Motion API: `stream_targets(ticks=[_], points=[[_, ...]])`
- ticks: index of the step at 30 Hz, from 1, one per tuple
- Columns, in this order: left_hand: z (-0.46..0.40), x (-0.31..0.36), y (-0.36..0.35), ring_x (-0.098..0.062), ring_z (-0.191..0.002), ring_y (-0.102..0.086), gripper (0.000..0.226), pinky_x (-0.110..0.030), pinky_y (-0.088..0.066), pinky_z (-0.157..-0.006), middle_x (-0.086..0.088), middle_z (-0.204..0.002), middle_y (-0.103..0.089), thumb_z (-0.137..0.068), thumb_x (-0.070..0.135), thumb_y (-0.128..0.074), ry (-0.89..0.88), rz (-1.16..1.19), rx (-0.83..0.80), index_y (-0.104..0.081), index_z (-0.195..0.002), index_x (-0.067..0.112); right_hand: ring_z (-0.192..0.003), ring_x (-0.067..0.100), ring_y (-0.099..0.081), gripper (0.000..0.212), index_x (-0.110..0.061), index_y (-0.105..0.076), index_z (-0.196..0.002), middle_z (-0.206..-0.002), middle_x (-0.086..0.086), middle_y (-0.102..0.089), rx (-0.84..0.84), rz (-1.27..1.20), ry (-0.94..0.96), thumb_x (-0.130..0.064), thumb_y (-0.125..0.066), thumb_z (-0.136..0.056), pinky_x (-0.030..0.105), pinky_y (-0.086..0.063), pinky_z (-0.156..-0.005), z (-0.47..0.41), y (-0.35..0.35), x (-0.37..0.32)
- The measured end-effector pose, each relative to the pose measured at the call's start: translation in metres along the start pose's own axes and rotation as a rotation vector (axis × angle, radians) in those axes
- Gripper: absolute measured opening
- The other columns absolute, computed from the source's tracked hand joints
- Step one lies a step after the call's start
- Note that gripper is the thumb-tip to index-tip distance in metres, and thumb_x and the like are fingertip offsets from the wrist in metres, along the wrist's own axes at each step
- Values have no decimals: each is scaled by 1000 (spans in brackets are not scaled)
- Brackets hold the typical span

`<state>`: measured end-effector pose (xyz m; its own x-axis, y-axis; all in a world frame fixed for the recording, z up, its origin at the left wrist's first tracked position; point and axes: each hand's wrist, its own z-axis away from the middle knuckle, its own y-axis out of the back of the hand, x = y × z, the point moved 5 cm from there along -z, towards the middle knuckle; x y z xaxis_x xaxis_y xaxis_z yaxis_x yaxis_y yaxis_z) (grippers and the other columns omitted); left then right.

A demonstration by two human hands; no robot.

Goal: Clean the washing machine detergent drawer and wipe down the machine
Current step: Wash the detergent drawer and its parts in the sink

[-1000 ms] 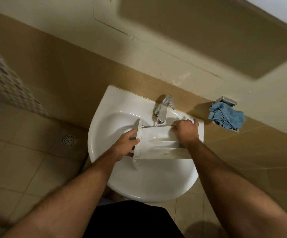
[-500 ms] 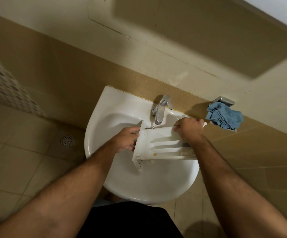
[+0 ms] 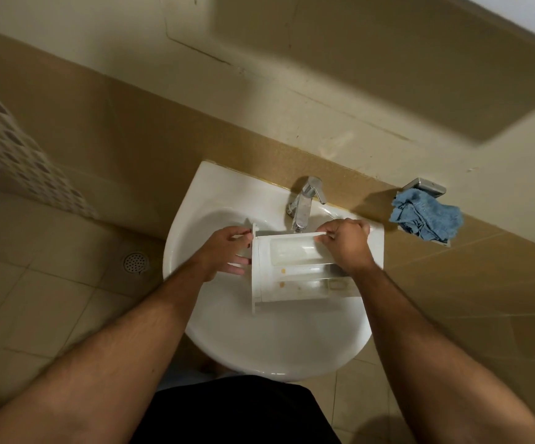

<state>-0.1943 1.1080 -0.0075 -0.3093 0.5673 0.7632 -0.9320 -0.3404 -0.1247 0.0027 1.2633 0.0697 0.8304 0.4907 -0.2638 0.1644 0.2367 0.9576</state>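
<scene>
Over the sink [image 3: 227,341], both hands' fingers gripping detergent drawer [image 3: 295,277], left grip seemingly loose

Both hands [image 3: 227,251] holding drawer [image 3: 295,270], over sink [image 3: 259,347]

We see a glossy white ceramic sink [image 3: 234,344], a shiny metal tap [image 3: 304,203], a smooth white plastic drawer [image 3: 291,277] and a fluffy blue cloth [image 3: 426,219] far right.

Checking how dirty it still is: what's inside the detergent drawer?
Inside the detergent drawer, pale compartments show with a few brownish spots near its front panel. The right hand covers the far right end, so that part cannot be seen.
</scene>
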Motion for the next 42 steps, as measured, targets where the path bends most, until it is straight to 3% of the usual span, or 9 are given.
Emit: stream_targets(ticks=[4, 7, 11, 14, 20, 25, 30, 35, 42], points=[[-3, 9, -6, -27, -90, -69, 57, -34, -59, -61, -4, -127, -55, -93, 34, -61, 0, -120, 7, -38, -145, 30, -110, 20, -59, 10, -23, -76, -94, -96, -4, -75, 40, -13, 9, -23, -70, -87, 35, -10, -113, -9, -11, 5], [-7, 15, -11, -27, -83, -71, 54, -36, -61, -63, -9, -127, -57, -93, 28, -63, -14, -155, 51, -41, -143, 26, -111, 22, -58, 12, -22, -75, -97, -97, -2, -73, 48, 38, 16, -23, -70, -86, 38, -8, -116, -19, -11, 4], [-12, 12, -13, -27, -75, -72, 47, -32, -59, -56, -11, -129, -57, -94, 22, -60, -34, -142, 150, -47, -139, 17, -120, 30, -50, 34, -14, -70, -112, -119, 10, -65, 153, 210, -6, -22, -76, -80, 42, -23, -111, -11, -9, -4], [-15, 8, -13, -32, -77, -71, 41, -40, -61, -59, -14, -124, -60, -94, 21, -59, -21, -86, 169, -51, -133, 12, -107, 30, -49, 32, -14, -64, -112, -112, 11, -59, 303, 287, -69, -17, -70, -81, 43, -32, -98, 17, -14, -18], [-15, 7, -15, -33, -78, -71, 41, -43, -61, -61, -13, -122, -60, -95, 22, -59, -20, -61, 162, -52, -134, 13, -119, 35, -52, 40, -7, -66, -116, -121, 15, -63, -19, 432, -39, -31, -39, -99, 48, -22, -114, 25, -54, -28], [-14, 7, -23, -32, -79, -70, 46, -42, -61, -61, -12, -123, -60, -95, 18, -58, -52, -59, 194, -47, -139, 14, -110, 29, -52, 36, -7, -58, -121, -120, 14, -60, -245, 204, 189, -27, -40, -97, 37, -44, -94, 17, -85, -58], [-12, 9, -18, -30, -77, -70, 48, -45, -61, -63, -9, -123, -59, -94, 19, -58, -81, -102, 238, -47, -140, 14, -98, 30, -58, 43, -11, -69, -99, -105, 11, -66, -243, 207, 350, -34, -34, -91, 38, -43, -86, 31, -76, -48], [-10, 11, -21, -31, -80, -70, 48, -46, -61, -65, -9, -123, -60, -94, 18, -58, -82, -140, 256, -47, -141, 16, -110, 33, -53, 40, -8, -61, -118, -122, 14, -59, -137, 413, 100, -32, -39, -95, 42, -42, -91, 18, -69, -32], [-12, 14, -18, -33, -87, -69, 48, -48, -61, -64, -11, -130, -58, -95, 20, -58, -104, -214, 262, -47, -141, 17, -100, 26, -55, 39, -12, -66, -107, -110, 10, -64, -242, 217, 367, -37, -39, -93, 37, -41, -87, 38, -78, -49]])
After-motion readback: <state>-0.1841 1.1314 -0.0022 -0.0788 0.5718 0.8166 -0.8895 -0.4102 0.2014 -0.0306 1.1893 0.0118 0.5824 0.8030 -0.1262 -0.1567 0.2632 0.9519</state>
